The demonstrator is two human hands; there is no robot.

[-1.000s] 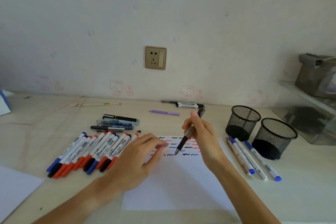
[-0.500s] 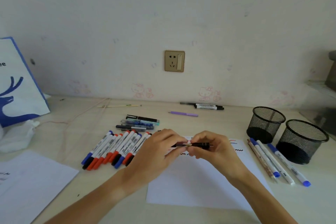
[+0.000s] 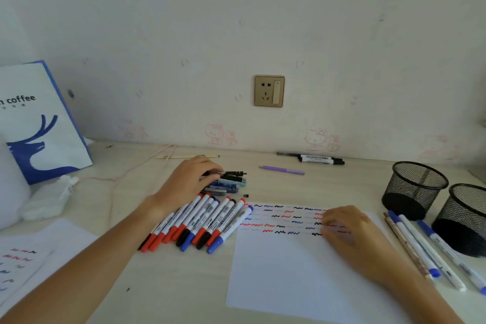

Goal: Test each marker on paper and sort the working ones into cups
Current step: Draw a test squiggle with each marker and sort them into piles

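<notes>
While the left hand (image 3: 188, 184) reaches over the small pile of pens (image 3: 227, 183) toward the rear of the desk (image 3: 184, 284), its fingers curl down onto the topmost black pen; whether they pinch it or merely rest on it cannot be told. The right hand (image 3: 349, 237) lies flat on the test paper (image 3: 284, 271), fingers relaxed and holding nothing, partly covering the right end of the squiggle rows.

Location of task items:
- A row of capped markers (image 3: 200, 223) with red, black and blue ends lies side by side just beside the left edge of the paper, touching one another.
- Several blue-tipped markers (image 3: 426, 250) lie near the right edge of the desk, in front of the cups.
- Two black mesh cups (image 3: 415, 187) stand at the right edge; their contents, if any, cannot be made out.
- A black marker (image 3: 319, 159) and a purple pen (image 3: 282, 170) lie apart near the rear edge by the wall.

Handling notes (judgement): each marker is light, rigid and round-bodied, so it will likely roll if released on the desk. The smooth plastic barrel may slip; take hold at mid-barrel with thumb and two fingers, and pull the cap straight off with the other hand. Lifting one from the packed row may disturb its neighbours.
</notes>
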